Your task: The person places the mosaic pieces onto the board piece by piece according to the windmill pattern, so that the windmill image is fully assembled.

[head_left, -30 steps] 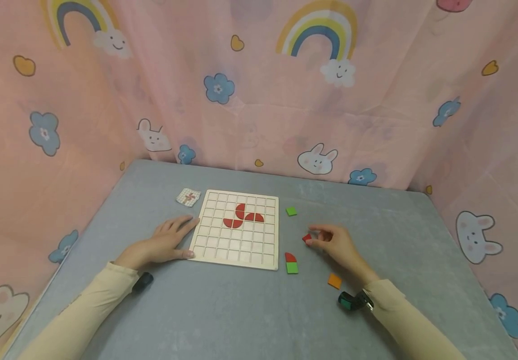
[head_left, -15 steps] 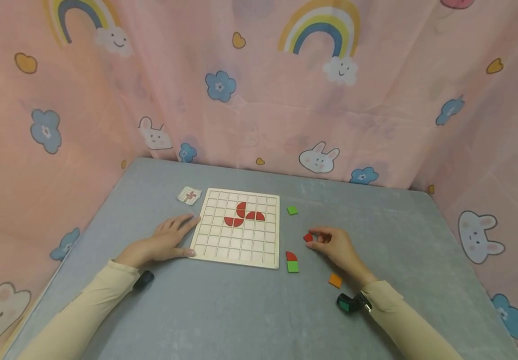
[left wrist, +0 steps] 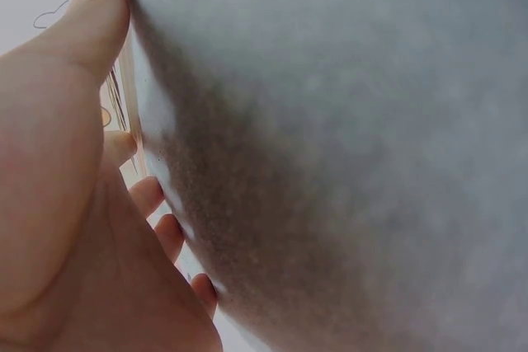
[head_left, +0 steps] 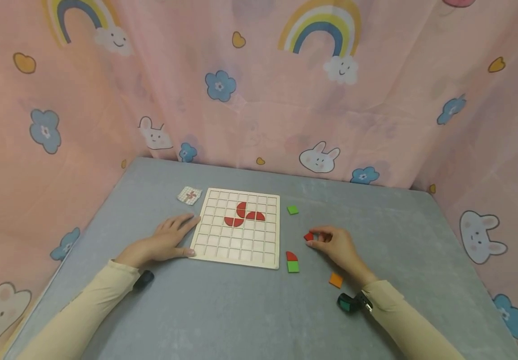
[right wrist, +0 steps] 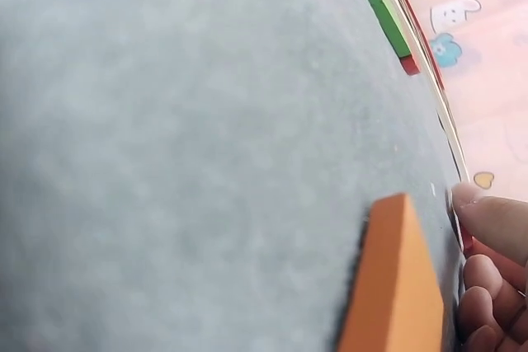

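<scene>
My right hand (head_left: pixel 336 246) pinches a small red tile (head_left: pixel 309 237) between thumb and fingertips, low over the table to the right of the board. In the right wrist view my fingers mostly hide that tile. A pale wooden grid board (head_left: pixel 231 253) lies flat, with several red quarter-round pieces (head_left: pixel 240 210) set in its cells as curved blades. My left hand (head_left: pixel 161 243) lies spread at the board's left side, thumb and index finger touching its edge. The left wrist view shows the thumb (left wrist: pixel 95 18) against that edge.
A small pattern card (head_left: pixel 189 195) lies beyond my left hand. Right of the board are a green tile (head_left: pixel 292 210), a red quarter-round tile (head_left: pixel 291 256) touching another green tile (head_left: pixel 293 267), and an orange tile (head_left: pixel 336 280) near my right wrist. A printed pink curtain (head_left: pixel 259 110) borders the table.
</scene>
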{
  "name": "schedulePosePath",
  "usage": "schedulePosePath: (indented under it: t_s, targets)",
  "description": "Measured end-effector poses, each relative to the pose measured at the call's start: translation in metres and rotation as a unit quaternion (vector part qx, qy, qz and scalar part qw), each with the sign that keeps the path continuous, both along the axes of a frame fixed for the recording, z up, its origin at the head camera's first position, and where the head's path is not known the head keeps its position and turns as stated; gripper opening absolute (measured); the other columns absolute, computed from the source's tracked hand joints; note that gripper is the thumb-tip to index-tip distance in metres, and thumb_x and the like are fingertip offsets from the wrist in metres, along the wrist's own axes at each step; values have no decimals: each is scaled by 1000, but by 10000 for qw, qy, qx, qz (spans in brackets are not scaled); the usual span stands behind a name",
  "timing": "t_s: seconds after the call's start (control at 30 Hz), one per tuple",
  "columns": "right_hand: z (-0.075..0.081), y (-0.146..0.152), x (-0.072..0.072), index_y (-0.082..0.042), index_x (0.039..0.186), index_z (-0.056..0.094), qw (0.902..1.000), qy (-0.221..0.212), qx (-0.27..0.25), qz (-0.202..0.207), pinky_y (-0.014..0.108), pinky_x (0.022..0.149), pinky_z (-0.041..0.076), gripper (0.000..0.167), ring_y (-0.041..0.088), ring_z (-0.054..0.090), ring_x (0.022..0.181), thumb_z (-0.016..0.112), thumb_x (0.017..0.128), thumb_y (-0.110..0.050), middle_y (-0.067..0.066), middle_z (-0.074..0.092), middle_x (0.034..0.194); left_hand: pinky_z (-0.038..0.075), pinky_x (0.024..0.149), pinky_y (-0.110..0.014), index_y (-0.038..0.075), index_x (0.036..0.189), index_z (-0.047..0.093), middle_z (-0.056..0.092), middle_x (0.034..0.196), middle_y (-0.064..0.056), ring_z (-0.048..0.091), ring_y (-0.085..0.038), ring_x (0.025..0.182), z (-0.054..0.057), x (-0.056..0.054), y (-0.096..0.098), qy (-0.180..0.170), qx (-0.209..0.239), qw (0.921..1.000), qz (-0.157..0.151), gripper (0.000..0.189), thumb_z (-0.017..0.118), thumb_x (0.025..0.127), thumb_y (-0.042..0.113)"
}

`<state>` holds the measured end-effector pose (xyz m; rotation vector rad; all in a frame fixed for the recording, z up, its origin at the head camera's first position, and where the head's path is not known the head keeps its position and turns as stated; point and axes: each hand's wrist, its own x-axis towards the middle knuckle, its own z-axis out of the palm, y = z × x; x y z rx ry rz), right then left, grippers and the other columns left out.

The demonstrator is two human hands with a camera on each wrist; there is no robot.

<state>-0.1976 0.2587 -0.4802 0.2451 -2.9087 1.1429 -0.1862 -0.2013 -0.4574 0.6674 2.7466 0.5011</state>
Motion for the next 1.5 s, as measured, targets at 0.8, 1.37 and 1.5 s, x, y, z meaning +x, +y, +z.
schedulePosePath:
  t_s: [0.8,1.37,1.5]
  targets:
    - [9,-21,-10,-12,114,74,9993,-169,-58,329,20,56,37,38,11,50,67,82,81,-30,0,57,74,22,111,-70,9,158,21,18,162,-23,21,-51,145,3,0,0,8,-33,10000,-68,90,66,90,48]
    - [17,-76,-34,-15,116,73,9904,-168,195,1359,21,60,37,34,12,49,69,79,85,-27,-2,58,76,20,113,-70,10,158,21,17,162,-21,21,-50,145,2,-1,0,-68,-67,9999,-36,91,66,90,49]
    - [17,-88,-39,-16,118,73,9877,-253,164,1536,22,62,39,35,13,50,72,78,86,-28,-1,59,78,20,113,-70,11,158,21,17,162,-21,20,-50,145,0,-1,0,-42,-6,10000,-25,90,66,90,48]
